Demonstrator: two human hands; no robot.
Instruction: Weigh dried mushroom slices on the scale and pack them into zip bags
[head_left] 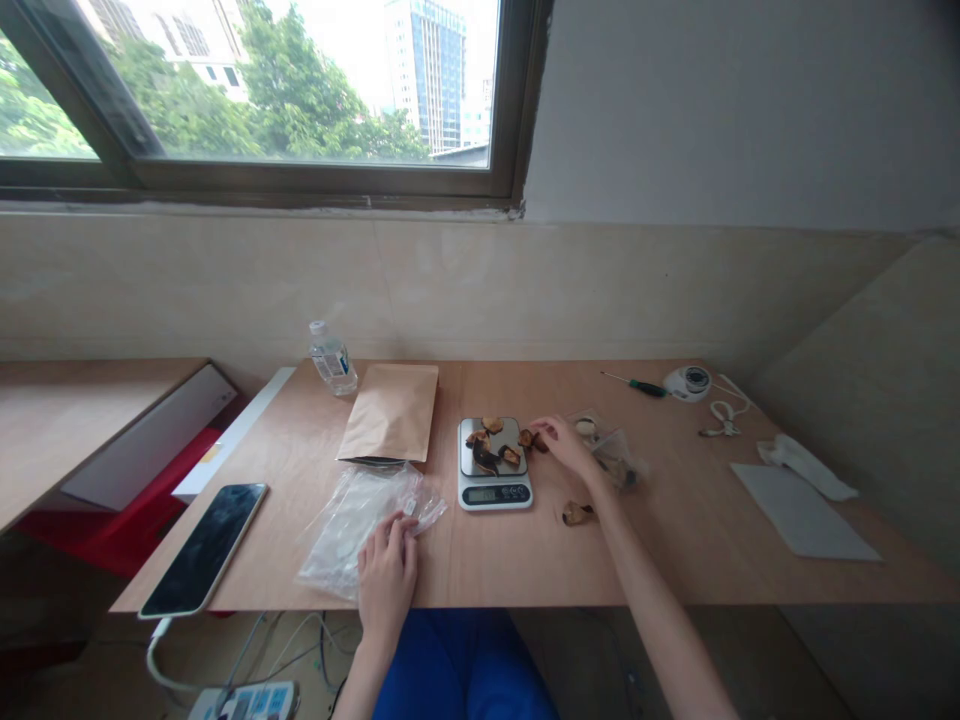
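Note:
A white digital kitchen scale (pixel 495 496) stands mid-table, with several brown dried slices, which look like dried mushroom, on its steel plate. At the plate's right edge, my right hand (pixel 564 442) pinches one dark dried mushroom piece (pixel 538 441); another piece touches it there. My left hand (pixel 388 568) lies on the right side of a clear plastic bag (pixel 349 530), its fingers loosely bent and not gripping. A loose dried mushroom piece (pixel 576 514) sits below my right wrist. Beyond that wrist is a small clear bag (pixel 621 462) with pieces inside, partly hidden by my arm.
A brown paper pouch (pixel 394 412) and a water bottle (pixel 332 360) are at the back left. A phone (pixel 204 550) on a cable lies front left. Rightward are a screwdriver (pixel 646 388), a white dome camera (pixel 686 383) and a grey-white sheet (pixel 802 510).

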